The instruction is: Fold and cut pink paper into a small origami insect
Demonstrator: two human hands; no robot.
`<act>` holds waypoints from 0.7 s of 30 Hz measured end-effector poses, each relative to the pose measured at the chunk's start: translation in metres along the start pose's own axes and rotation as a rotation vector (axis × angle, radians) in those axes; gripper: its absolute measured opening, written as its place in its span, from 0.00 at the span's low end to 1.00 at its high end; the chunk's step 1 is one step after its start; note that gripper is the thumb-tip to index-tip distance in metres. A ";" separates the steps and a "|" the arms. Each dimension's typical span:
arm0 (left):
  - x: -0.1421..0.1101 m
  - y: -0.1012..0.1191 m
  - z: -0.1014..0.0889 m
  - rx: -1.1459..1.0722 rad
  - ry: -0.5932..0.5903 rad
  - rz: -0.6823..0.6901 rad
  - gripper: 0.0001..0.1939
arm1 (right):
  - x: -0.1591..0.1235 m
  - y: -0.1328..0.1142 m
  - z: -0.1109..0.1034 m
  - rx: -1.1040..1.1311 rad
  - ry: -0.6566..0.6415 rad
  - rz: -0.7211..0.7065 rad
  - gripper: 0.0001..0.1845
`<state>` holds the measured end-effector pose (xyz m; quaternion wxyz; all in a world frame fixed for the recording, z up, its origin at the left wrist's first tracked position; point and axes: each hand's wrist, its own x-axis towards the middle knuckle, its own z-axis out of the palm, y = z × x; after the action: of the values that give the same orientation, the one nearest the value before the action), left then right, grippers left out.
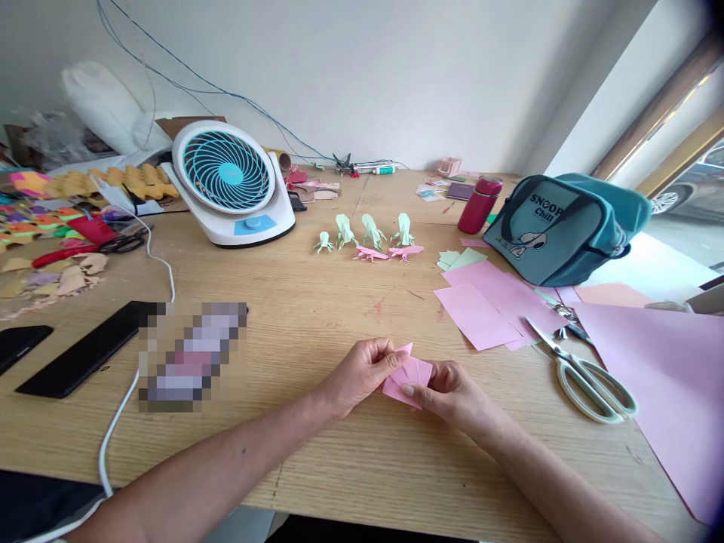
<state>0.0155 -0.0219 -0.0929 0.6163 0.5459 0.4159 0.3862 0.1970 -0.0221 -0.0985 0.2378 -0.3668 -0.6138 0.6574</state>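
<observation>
A small folded piece of pink paper [417,371] is held just above the table between both hands, with crease lines on its face. My left hand [370,369] pinches its upper left side, thumb on top. On the lower right side, my right hand [449,392] grips it with the thumb pressed on the front; the fingers behind the paper are hidden. Beyond the hands stand several pale green origami figures [372,231]. Pink origami figures [370,254] lie in front of them.
Pink sheets [480,305] and scissors [588,381] lie to the right, near a teal bag [554,226] and a red bottle [480,205]. At the left are a fan [229,177], a black flat case [84,351], a white cable [118,415] and colourful paper pieces [50,219].
</observation>
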 end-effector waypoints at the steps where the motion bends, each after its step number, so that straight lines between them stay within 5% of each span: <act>1: 0.000 -0.001 0.000 0.034 -0.001 -0.007 0.24 | 0.000 0.000 0.000 0.014 0.011 -0.003 0.25; 21: -0.003 -0.004 0.006 0.301 0.005 0.190 0.24 | -0.001 -0.007 0.004 0.075 0.078 0.045 0.25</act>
<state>0.0201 -0.0272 -0.0959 0.4874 0.6679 0.4169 0.3775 0.1939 -0.0242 -0.0918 0.2602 -0.3966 -0.5705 0.6705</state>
